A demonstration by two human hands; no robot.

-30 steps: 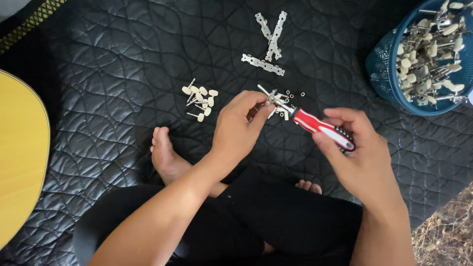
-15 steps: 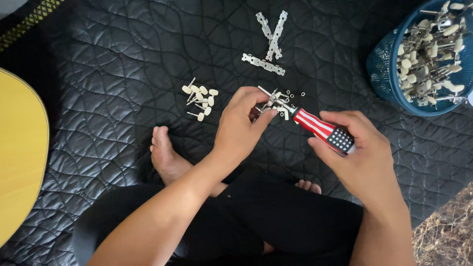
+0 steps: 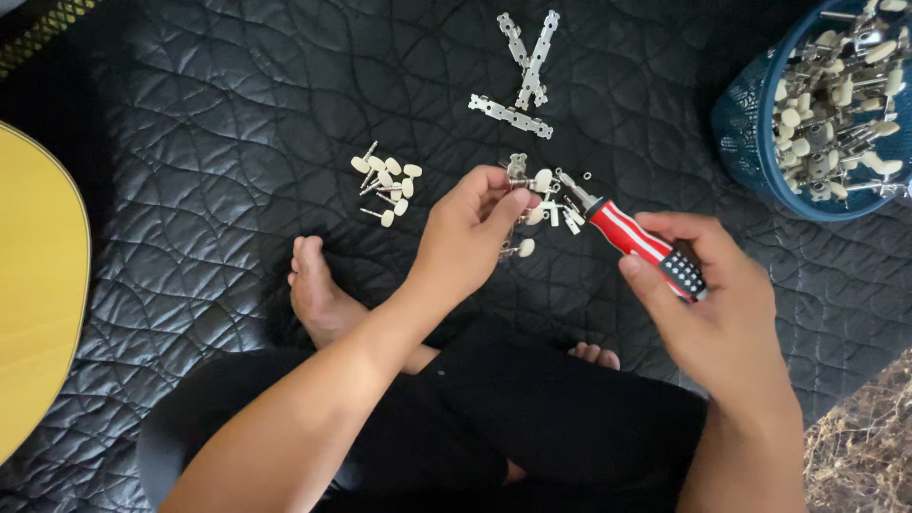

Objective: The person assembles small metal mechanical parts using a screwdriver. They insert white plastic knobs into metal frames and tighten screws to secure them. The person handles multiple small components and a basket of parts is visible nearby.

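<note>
Since the earlier frame, little has shifted; only the screwdriver (image 3: 638,243) turned slightly in my grip. At far left lies a yellow guitar (image 3: 38,294). Left of centre, loose pegs (image 3: 385,185). My left hand (image 3: 465,237) pinches a tuner (image 3: 530,180), I think. My right hand (image 3: 722,304) is closed round the screwdriver, right of centre. Upper right, a blue basket (image 3: 750,142).

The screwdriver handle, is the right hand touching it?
Touching. The head view shows the right hand wrapped around the red-and-white screwdriver handle, thumb pressed on it.
</note>
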